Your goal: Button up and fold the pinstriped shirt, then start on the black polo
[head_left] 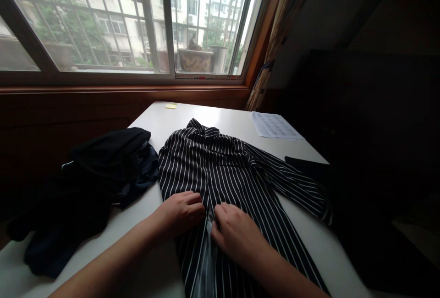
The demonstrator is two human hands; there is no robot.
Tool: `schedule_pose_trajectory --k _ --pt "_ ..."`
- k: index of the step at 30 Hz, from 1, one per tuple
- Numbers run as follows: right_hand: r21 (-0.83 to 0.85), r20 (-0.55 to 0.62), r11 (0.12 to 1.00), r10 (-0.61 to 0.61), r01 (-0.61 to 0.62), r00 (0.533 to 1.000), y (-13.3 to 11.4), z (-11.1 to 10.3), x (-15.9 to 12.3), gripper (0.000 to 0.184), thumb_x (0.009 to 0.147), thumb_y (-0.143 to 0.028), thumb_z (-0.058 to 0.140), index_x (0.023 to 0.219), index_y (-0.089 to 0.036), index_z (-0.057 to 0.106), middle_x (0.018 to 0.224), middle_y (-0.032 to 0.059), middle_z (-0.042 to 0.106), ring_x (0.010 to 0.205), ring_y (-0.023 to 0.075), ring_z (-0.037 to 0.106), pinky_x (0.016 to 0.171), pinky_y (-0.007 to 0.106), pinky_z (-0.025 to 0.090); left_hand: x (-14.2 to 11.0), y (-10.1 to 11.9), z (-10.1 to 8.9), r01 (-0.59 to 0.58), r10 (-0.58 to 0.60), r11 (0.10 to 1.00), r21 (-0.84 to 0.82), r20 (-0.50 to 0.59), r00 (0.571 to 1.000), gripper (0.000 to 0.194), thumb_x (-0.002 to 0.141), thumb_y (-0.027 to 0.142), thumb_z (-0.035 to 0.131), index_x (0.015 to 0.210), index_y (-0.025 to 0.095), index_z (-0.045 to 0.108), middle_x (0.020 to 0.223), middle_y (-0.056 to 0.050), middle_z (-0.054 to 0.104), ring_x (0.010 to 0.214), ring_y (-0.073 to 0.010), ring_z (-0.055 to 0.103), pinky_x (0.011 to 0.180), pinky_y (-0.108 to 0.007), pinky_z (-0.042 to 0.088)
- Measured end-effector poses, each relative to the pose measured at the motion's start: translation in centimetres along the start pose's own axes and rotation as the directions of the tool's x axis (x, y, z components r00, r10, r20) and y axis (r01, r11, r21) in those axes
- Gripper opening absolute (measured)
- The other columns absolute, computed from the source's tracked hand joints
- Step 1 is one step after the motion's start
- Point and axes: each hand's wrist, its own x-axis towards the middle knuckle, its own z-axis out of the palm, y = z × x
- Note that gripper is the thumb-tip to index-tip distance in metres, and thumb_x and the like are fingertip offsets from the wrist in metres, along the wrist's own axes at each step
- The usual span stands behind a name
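A black shirt with white stripes (227,179) lies spread on the white table, collar toward the window. One long sleeve stretches out to the right; I cannot make out the other. My left hand (182,208) is closed on the left edge of the front opening, fingers curled into the cloth. Just across the gap, my right hand (235,229) pinches the opposite edge. Between the hands the opening spreads toward me, with a paler grey inside showing. The fingertips of both hands are partly hidden.
Dark clothes (110,160) are heaped on the left of the white table (151,266). Printed sheets (275,126) lie at the back right, and a yellow sticky note (171,105) at the far edge. A dark flat item (305,165) rests past the sleeve. Behind stands a barred window (165,27).
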Motion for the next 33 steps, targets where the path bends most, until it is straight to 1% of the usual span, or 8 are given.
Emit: schedule_pose_trajectory --k 7,13,15,18,21,24,28,33 --pt "0.169 0.055 0.984 -0.072 0.062 0.996 1.2 -1.1 0.0 0.008 0.089 -0.018 0.053 0.083 -0.02 0.057 0.085 0.0027 0.063 0.08 0.0174 0.059 0.073 0.028 0.042 0.3 0.3 -0.6 -0.016 0.016 0.999 0.028 0.008 1.0 0.014 0.098 0.018 0.051 0.088 0.018 0.061 0.084 -0.002 0.06 0.072 -0.0126 0.053 0.063 -0.026 0.043" --pt "0.383 0.09 0.922 -0.101 0.059 0.991 2.8 -1.7 0.4 0.007 0.091 -0.021 0.055 0.085 -0.02 0.058 0.084 0.0011 0.063 0.075 0.0154 0.057 0.069 0.027 0.042 -0.1 0.1 -0.4 0.01 -0.01 1.0 -0.016 0.034 0.999 0.012 0.096 0.018 0.053 0.09 0.02 0.062 0.086 -0.001 0.061 0.073 -0.0132 0.054 0.064 -0.026 0.045" --pt "0.442 0.083 0.895 -0.108 0.061 0.991 3.1 -1.9 0.6 0.007 0.089 -0.02 0.056 0.083 -0.02 0.058 0.083 0.0003 0.061 0.075 0.0153 0.057 0.07 0.027 0.042 -0.2 0.1 -0.4 0.001 -0.001 1.0 0.008 0.033 0.999 0.013 0.096 0.019 0.052 0.089 0.02 0.062 0.086 -0.001 0.062 0.073 -0.0135 0.054 0.065 -0.027 0.045" --pt "0.528 0.022 0.844 -0.125 0.095 0.992 3.0 -2.5 0.8 0.007 0.087 -0.019 0.057 0.08 -0.02 0.057 0.089 0.0012 0.059 0.079 0.0152 0.056 0.072 0.028 0.044 -0.2 0.4 -0.7 -0.023 0.022 0.999 0.036 0.015 1.0 0.015 0.097 0.019 0.05 0.091 0.02 0.064 0.086 -0.002 0.063 0.073 -0.0139 0.055 0.066 -0.027 0.046" --pt "0.632 -0.053 0.764 -0.129 0.133 0.99 2.7 -3.1 0.8 0.007 0.087 -0.017 0.057 0.08 -0.02 0.058 0.096 0.0026 0.058 0.085 0.0158 0.057 0.077 0.028 0.045 -0.2 0.7 -1.2 -0.043 0.045 0.998 0.044 -0.041 0.998 0.015 0.098 0.02 0.049 0.096 0.02 0.064 0.089 -0.003 0.064 0.075 -0.0138 0.056 0.068 -0.027 0.047" --pt "0.73 -0.068 0.67 -0.125 0.134 0.99 2.8 -3.5 0.8 0.01 0.087 -0.019 0.058 0.077 -0.02 0.057 0.097 0.0026 0.06 0.092 0.0173 0.058 0.086 0.031 0.045 -0.2 1.0 -1.6 -0.061 0.069 0.996 0.064 -0.122 0.99 0.012 0.097 0.02 0.052 0.101 0.021 0.064 0.092 -0.002 0.066 0.074 -0.0138 0.056 0.067 -0.028 0.046" --pt "0.844 0.019 0.536 -0.081 0.028 0.997 3.2 -3.4 0.9 0.012 0.086 -0.025 0.06 0.075 -0.02 0.058 0.099 0.0033 0.061 0.096 0.0196 0.057 0.09 0.033 0.043 -0.3 1.4 -1.9 -0.082 0.102 0.991 0.105 -0.21 0.972 0.014 0.095 0.019 0.056 0.106 0.021 0.064 0.091 -0.002 0.068 0.072 -0.0142 0.054 0.064 -0.029 0.044" --pt "0.943 0.14 0.306 -0.016 -0.129 0.99 3.0 -2.9 0.7 0.013 0.082 -0.029 0.065 0.075 -0.02 0.059 0.104 0.0041 0.062 0.095 0.0198 0.056 0.088 0.032 0.043 0.0 2.2 -2.1 -0.11 0.141 0.986 0.124 -0.279 0.95 0.014 0.094 0.018 0.059 0.108 0.02 0.063 0.087 -0.002 0.068 0.07 -0.0142 0.052 0.061 -0.029 0.042"
